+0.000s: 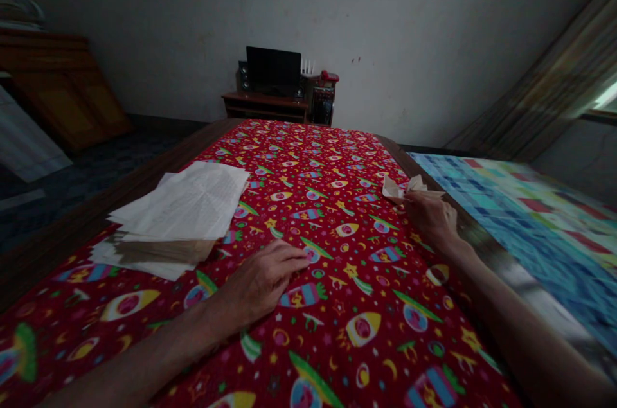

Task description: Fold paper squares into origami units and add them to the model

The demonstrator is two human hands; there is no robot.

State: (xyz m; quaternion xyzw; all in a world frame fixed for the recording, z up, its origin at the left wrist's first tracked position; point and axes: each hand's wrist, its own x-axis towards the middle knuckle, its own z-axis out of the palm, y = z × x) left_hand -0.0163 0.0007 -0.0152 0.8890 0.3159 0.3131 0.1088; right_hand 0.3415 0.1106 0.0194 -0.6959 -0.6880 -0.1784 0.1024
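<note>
My left hand [270, 276] rests palm down on the red printed cloth [332, 212], fingers stretched out and holding nothing. To its left lies a stack of paper sheets [186, 202], white and creased on top with browner sheets beneath, their edges uneven. At the right edge of the cloth, my right hand [431, 215] is closed on a folded paper [418, 186] with pointed, raised flaps. Part of that paper is hidden behind the fingers, and its exact shape cannot be made out.
A dark wooden border [482, 247] runs along the cloth's right side. Beyond it is a bed with a blue checked cover [520, 215]. At the far end stand a monitor [273, 67] and a small desk [265, 103]. A wooden cabinet [62, 87] stands at left.
</note>
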